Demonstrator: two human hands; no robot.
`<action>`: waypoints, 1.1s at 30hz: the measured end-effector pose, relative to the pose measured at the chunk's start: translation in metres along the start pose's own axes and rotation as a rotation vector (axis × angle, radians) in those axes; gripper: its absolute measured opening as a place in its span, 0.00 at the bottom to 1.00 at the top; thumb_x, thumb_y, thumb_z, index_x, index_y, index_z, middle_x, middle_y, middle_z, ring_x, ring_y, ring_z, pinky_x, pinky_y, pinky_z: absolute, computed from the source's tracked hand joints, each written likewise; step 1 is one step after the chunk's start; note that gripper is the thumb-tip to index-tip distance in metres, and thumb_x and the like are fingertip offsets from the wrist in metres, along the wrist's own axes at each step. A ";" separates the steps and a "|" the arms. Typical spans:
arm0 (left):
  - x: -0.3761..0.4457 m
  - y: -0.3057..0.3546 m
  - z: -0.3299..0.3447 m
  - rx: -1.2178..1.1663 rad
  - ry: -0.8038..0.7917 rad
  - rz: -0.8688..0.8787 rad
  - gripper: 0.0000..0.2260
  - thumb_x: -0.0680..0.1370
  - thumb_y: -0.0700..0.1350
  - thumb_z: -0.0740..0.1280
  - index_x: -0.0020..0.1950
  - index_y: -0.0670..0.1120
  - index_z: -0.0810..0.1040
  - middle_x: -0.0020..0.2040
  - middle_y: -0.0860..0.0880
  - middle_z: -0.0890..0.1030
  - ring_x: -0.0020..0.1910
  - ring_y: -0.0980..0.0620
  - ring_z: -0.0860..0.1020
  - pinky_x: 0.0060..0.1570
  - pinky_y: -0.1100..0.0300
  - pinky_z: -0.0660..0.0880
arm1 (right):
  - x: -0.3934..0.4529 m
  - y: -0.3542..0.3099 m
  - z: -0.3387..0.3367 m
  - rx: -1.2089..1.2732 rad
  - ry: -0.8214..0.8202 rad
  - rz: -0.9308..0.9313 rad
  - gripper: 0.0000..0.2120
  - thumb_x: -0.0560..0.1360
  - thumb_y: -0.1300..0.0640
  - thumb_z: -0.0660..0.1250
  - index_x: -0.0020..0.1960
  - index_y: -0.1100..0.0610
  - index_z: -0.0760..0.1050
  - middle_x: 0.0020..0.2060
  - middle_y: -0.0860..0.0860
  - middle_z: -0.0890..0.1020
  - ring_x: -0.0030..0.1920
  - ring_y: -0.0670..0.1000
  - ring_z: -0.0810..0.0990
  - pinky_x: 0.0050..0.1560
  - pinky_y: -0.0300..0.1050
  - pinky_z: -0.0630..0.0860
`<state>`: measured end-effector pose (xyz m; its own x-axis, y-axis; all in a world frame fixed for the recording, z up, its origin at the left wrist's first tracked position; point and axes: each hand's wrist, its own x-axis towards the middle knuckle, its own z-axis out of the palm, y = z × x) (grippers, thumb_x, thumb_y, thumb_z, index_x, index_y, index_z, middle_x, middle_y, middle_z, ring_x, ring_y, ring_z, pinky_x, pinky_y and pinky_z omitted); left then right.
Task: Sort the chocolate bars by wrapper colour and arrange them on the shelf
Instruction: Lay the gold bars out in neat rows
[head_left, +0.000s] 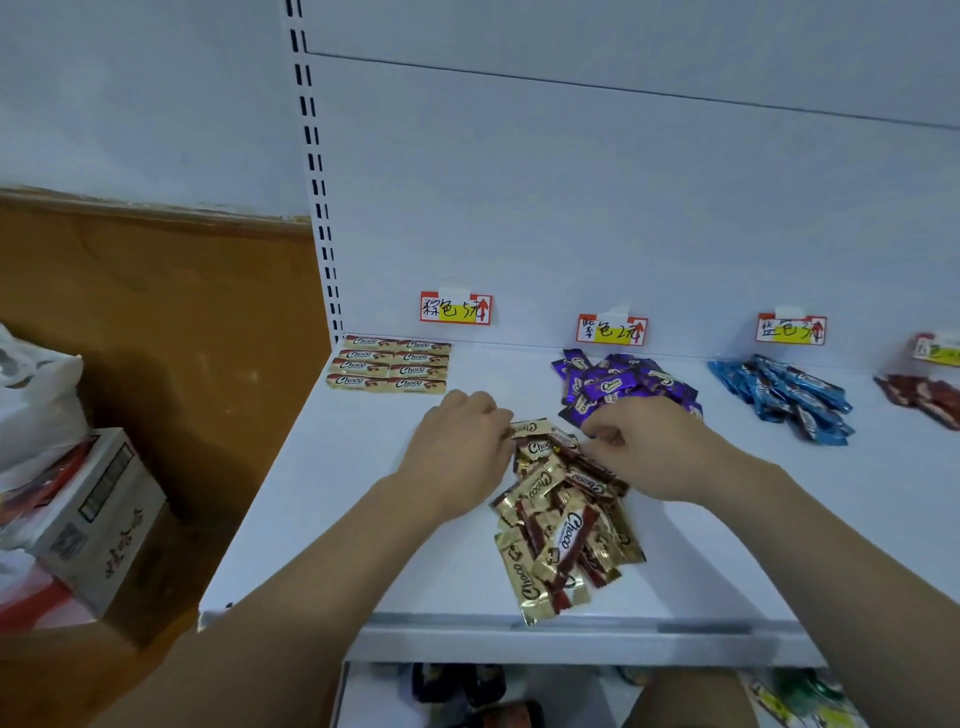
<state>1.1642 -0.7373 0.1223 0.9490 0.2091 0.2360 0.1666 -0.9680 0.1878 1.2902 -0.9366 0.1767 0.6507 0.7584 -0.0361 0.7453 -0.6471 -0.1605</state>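
Gold pile (563, 525) lies at lower centre on the shelf (322, 499), bars pointing every way. Left hand (457, 452) pinches one gold bar (530, 429) at the pile's far end, its long axis across the frame; right hand (649, 447), fingers curled, picks at the pile just beside. Gold rows (389, 370) lie farther, upper left, nearer the left hand. Purple heap (623, 387) and blue heap (789, 397) lie farther right.

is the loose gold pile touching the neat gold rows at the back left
Apart. The head view shows bare white shelf between the loose gold pile and the neat gold rows.
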 end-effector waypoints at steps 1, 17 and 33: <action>0.004 0.001 0.000 0.007 -0.008 -0.007 0.16 0.86 0.53 0.59 0.67 0.49 0.79 0.63 0.48 0.77 0.61 0.44 0.72 0.60 0.48 0.73 | -0.001 0.001 0.002 0.012 -0.012 -0.004 0.12 0.81 0.41 0.66 0.52 0.47 0.83 0.45 0.43 0.84 0.48 0.48 0.82 0.50 0.45 0.77; -0.019 -0.033 -0.027 -0.279 0.073 -0.154 0.09 0.85 0.48 0.64 0.60 0.54 0.83 0.54 0.55 0.84 0.52 0.54 0.79 0.52 0.53 0.79 | 0.022 -0.034 0.014 -0.075 0.086 0.069 0.15 0.78 0.45 0.64 0.46 0.53 0.85 0.39 0.50 0.84 0.40 0.52 0.81 0.43 0.50 0.83; -0.062 -0.087 -0.057 -0.252 0.002 -0.274 0.06 0.81 0.50 0.66 0.54 0.59 0.81 0.39 0.59 0.81 0.41 0.58 0.78 0.37 0.60 0.73 | 0.031 -0.119 0.034 -0.187 0.214 -0.286 0.14 0.84 0.52 0.58 0.55 0.54 0.82 0.46 0.52 0.77 0.49 0.58 0.80 0.40 0.48 0.70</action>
<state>1.0758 -0.6581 0.1458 0.8779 0.4561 0.1459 0.3430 -0.8115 0.4731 1.2167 -0.8334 0.1613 0.4145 0.8892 0.1935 0.9012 -0.4306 0.0484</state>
